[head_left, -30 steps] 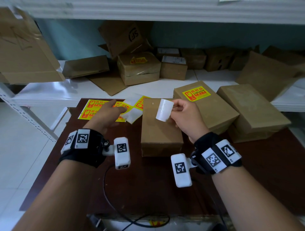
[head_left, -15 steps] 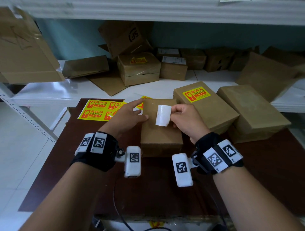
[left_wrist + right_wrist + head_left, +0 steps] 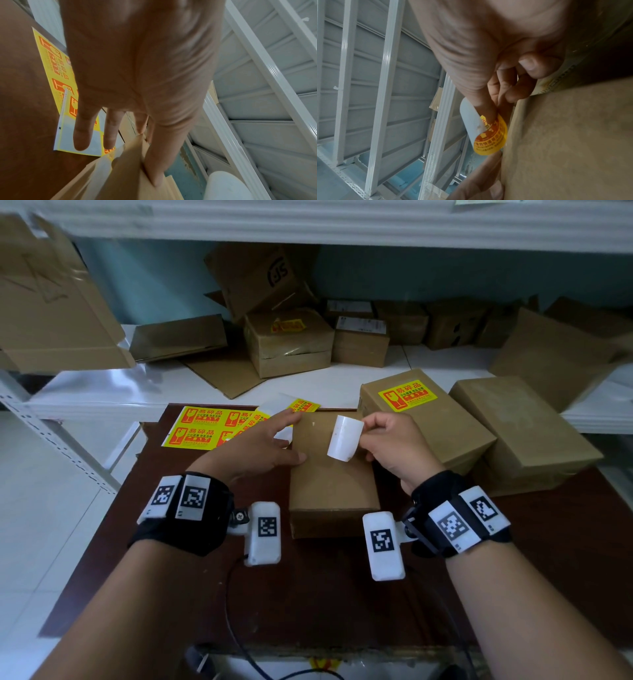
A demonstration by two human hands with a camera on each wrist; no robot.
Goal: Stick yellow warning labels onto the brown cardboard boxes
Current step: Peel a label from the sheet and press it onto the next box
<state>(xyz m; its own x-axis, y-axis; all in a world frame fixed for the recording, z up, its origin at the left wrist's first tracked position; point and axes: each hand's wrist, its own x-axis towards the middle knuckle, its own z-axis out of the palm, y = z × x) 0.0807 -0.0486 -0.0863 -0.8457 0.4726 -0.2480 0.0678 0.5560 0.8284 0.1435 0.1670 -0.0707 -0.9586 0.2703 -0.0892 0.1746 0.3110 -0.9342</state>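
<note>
We hold the peeled yellow label [image 3: 344, 438] with our right hand [image 3: 394, 445]: the thumb and the fingers [image 3: 485, 108] pinch its right edge, and the label curls, so the head view shows only its white back while the right wrist view shows the yellow and red printed face. The label hangs just above the unlabelled box [image 3: 330, 470] that lies on the bench [image 3: 342, 594] between our two hands, and we cannot tell if its free lower edge already touches the cardboard. The important relation is this: the top face of the box is directly under and slightly left of the pinching fingers, and the long axis of the box runs away from us, from the near edge toward the shelf [image 3: 120, 392]. Our left hand [image 3: 260, 445] is on the left side of this box with straight, relaxed fingers, the thumb resting on the top face near the left edge; it grips nothing. In our judgement the right hand is the nearer one for placing, and the left hand is near enough to smooth the label. The sheet of labels [image 3: 205, 426] lies beyond the left fingers, and a labelled box [image 3: 428, 419] stands just right of the right hand.
</note>
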